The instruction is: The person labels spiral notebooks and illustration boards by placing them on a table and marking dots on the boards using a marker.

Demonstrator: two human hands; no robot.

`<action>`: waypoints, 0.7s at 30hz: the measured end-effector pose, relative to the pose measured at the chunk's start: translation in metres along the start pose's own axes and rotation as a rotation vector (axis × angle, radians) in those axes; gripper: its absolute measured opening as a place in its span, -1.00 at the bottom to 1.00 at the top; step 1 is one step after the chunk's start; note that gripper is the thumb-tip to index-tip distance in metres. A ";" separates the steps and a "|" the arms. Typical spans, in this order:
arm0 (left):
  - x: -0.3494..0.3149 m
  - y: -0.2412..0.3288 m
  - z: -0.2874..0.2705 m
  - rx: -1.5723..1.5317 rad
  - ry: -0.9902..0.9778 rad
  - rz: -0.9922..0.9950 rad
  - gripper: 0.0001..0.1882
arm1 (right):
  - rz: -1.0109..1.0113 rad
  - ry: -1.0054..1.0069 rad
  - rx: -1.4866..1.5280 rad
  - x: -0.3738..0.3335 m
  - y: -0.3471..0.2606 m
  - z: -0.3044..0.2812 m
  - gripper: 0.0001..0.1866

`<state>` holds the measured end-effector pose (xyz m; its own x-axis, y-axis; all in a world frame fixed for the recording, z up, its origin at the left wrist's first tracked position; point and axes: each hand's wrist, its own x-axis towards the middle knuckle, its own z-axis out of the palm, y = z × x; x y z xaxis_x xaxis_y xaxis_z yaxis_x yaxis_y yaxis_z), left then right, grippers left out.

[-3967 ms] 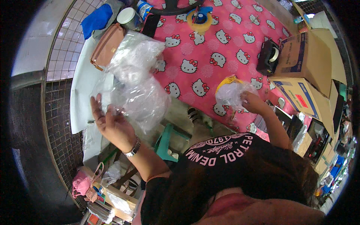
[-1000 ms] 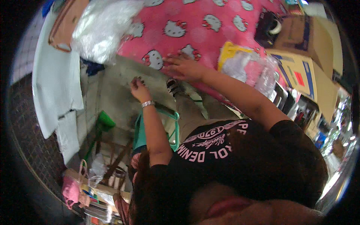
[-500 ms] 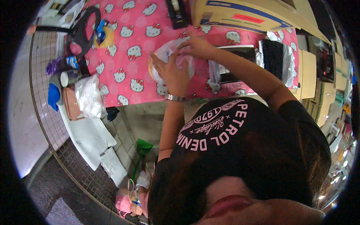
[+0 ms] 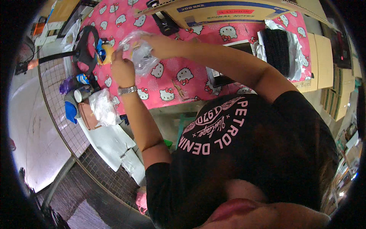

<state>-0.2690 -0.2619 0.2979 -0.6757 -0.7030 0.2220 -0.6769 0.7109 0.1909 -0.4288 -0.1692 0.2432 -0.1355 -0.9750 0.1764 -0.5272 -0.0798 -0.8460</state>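
at the left, on the pink patterned bench [image 4: 167, 84], a white-lidded jar [image 4: 79, 95] stands near a brown wallet [image 4: 88, 119] with crumpled clear plastic [image 4: 103, 107] against it. farther up lies a black looped thing [image 4: 85, 51], and just right of it a yellowish tape roll [image 4: 108, 53] with a blue part.

the left hand [image 4: 124, 70] comes next, fingers bent between the tape roll and the clear plastic bundle [image 4: 144, 56]; i cannot tell whether its grip closes on anything. the bundle rests on the bench between the 2 hands, a little yellow showing in it. the right hand [image 4: 158, 44] is blurred, but its grip seems to pinch the bundle's upper right side.

what has just changed: half a second ago the bundle is well apart from the tape roll, under both hands; now it is near the roll, and the left hand is beside it. that suggests the work is at handling the wrap, with tape within easy reach.

further right, a black tape dispenser [image 4: 166, 23], a cardboard box [image 4: 228, 17] and a black ribbed bundle [image 4: 277, 57] lie untouched
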 end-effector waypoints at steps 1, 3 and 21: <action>0.000 -0.001 0.010 0.033 -0.043 -0.005 -0.50 | 0.011 -0.032 -0.016 -0.007 0.009 -0.002 -0.31; -0.004 -0.006 0.031 -0.056 -0.106 -0.001 -0.47 | 0.186 -0.092 -0.107 -0.016 0.026 -0.001 -0.30; -0.030 0.114 0.018 0.089 0.011 0.231 -0.75 | 0.341 0.455 -0.282 -0.253 -0.003 -0.194 -0.68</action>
<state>-0.3315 -0.1604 0.2956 -0.8128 -0.5211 0.2605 -0.5280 0.8479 0.0486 -0.5555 0.1183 0.2985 -0.6455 -0.7449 0.1690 -0.5836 0.3382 -0.7383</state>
